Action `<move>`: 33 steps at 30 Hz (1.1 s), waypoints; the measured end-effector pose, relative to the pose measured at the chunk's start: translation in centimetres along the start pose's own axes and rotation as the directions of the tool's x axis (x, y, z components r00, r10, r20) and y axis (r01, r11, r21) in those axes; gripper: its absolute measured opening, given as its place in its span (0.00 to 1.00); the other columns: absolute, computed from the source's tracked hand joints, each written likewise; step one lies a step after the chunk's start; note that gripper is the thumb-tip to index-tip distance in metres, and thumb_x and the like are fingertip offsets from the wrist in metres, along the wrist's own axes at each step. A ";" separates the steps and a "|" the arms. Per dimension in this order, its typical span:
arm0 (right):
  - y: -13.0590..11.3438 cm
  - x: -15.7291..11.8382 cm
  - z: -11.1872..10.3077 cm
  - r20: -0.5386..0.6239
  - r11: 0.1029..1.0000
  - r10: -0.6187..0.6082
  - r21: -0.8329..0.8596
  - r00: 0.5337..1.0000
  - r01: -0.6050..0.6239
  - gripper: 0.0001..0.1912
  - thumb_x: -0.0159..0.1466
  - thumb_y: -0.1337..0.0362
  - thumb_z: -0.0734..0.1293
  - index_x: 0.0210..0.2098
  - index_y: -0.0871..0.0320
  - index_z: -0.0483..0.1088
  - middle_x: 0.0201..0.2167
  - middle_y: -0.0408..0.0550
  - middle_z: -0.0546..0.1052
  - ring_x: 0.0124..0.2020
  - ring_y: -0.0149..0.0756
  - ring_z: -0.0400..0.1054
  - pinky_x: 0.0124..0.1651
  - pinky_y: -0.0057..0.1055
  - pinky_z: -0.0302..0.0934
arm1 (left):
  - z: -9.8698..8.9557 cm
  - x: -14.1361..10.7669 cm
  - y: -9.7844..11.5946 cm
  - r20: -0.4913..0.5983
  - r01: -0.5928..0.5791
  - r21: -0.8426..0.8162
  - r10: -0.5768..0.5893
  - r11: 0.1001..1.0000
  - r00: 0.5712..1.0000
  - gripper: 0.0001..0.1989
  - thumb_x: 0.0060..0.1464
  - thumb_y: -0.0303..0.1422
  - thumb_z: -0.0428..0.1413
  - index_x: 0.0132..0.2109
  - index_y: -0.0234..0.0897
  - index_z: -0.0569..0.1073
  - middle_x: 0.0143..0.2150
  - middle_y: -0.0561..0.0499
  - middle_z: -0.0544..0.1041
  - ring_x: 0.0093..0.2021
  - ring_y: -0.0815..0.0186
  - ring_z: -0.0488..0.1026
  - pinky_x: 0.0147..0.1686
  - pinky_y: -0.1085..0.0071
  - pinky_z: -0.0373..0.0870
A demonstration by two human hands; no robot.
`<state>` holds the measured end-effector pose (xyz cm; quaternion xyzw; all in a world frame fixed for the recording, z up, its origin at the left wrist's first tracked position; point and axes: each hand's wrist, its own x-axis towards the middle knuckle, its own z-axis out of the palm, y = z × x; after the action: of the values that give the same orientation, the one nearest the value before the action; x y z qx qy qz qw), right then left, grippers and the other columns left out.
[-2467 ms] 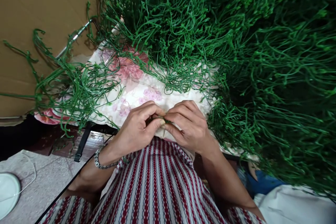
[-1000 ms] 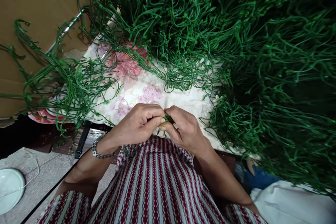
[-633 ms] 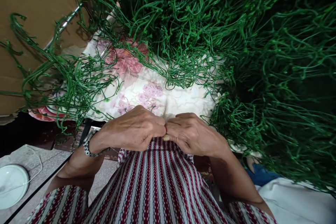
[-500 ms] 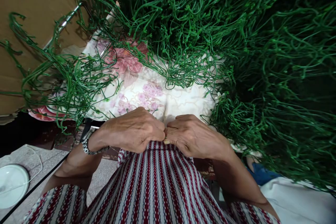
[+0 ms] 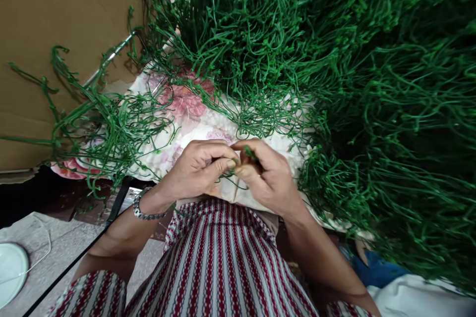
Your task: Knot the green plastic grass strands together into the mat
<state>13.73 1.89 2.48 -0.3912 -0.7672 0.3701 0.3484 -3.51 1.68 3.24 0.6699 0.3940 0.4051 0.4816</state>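
Observation:
My left hand, with a metal band on the wrist, pinches thumb against fingers close above my lap. Facing it, almost touching, my right hand is closed too, its fingertips and thumb pressed together. Between them shows a thin green stem, mostly hidden by the fingers; a dark green strand curves out below. Under both hands lies a white cloth with pink and purple flowers. A large heap of thin, curly green stems covers its far and right parts. A smaller cluster of green stems lies to the left.
A brown cardboard panel stands at the left behind a thin metal rod. A round white object with a cord rests at lower left, beside a black strap or cable. White fabric lies at lower right.
Both hands have turned from knuckles-up fists at my striped clothing and risen slightly onto the cloth. A green stem now shows between the fingers. The view has shifted a little.

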 end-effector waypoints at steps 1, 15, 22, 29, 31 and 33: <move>0.1 0.2 0.3 0.037 1.000 -0.005 0.002 0.999 0.005 0.13 0.60 0.61 0.64 0.43 0.59 0.63 0.34 0.46 0.70 0.32 0.28 0.63 0.33 0.26 0.58 | 0.2 0.0 0.0 -0.028 -0.009 0.022 0.009 1.000 1.000 0.05 0.52 0.26 0.53 0.31 0.31 0.74 0.26 0.52 0.73 0.27 0.74 0.68 0.28 0.79 0.63; 0.3 -0.2 0.9 0.053 0.978 0.147 0.144 0.988 -0.153 0.09 0.60 0.60 0.63 0.29 0.60 0.64 0.23 0.39 0.64 0.25 0.24 0.58 0.27 0.21 0.54 | 1.3 -1.6 -0.5 -0.158 0.051 -0.022 -0.053 0.998 0.986 0.10 0.56 0.30 0.50 0.46 0.37 0.65 0.35 0.51 0.69 0.33 0.73 0.68 0.32 0.79 0.67; 0.2 -0.9 1.5 -0.098 0.991 0.120 0.072 0.988 -0.113 0.06 0.57 0.63 0.66 0.29 0.60 0.65 0.23 0.38 0.67 0.24 0.23 0.60 0.28 0.21 0.55 | 0.1 -1.5 0.1 0.035 0.254 -0.246 -0.253 0.935 0.967 0.13 0.50 0.33 0.56 0.42 0.34 0.65 0.33 0.52 0.67 0.32 0.74 0.66 0.30 0.80 0.66; 0.7 -1.0 0.9 0.073 0.966 0.028 0.256 0.997 -0.046 0.06 0.59 0.64 0.64 0.29 0.61 0.66 0.22 0.40 0.66 0.23 0.23 0.59 0.26 0.21 0.54 | 0.0 -1.6 0.2 0.138 0.408 -0.237 -0.385 0.882 0.912 0.04 0.48 0.28 0.55 0.33 0.32 0.67 0.24 0.56 0.66 0.22 0.76 0.63 0.21 0.80 0.64; 0.9 -1.0 0.8 0.099 0.966 -0.003 0.257 0.995 -0.023 0.05 0.59 0.65 0.64 0.30 0.62 0.67 0.23 0.41 0.67 0.24 0.24 0.61 0.27 0.22 0.55 | 0.0 -1.8 0.3 0.122 0.375 -0.089 -0.363 0.923 0.924 0.02 0.49 0.26 0.54 0.33 0.33 0.68 0.24 0.56 0.67 0.22 0.76 0.63 0.21 0.81 0.63; 1.0 -1.1 0.9 0.085 0.977 -0.017 0.215 0.996 -0.002 0.04 0.59 0.67 0.64 0.31 0.62 0.68 0.24 0.43 0.69 0.25 0.25 0.63 0.29 0.23 0.57 | 0.0 -1.9 0.4 0.080 0.296 0.080 -0.303 0.952 0.950 0.03 0.50 0.24 0.53 0.34 0.33 0.68 0.26 0.56 0.69 0.25 0.76 0.65 0.24 0.80 0.63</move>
<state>13.87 1.11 0.96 -0.3318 -0.7385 0.4662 0.3565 -4.15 -0.14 3.34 0.6359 0.4818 0.2829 0.5324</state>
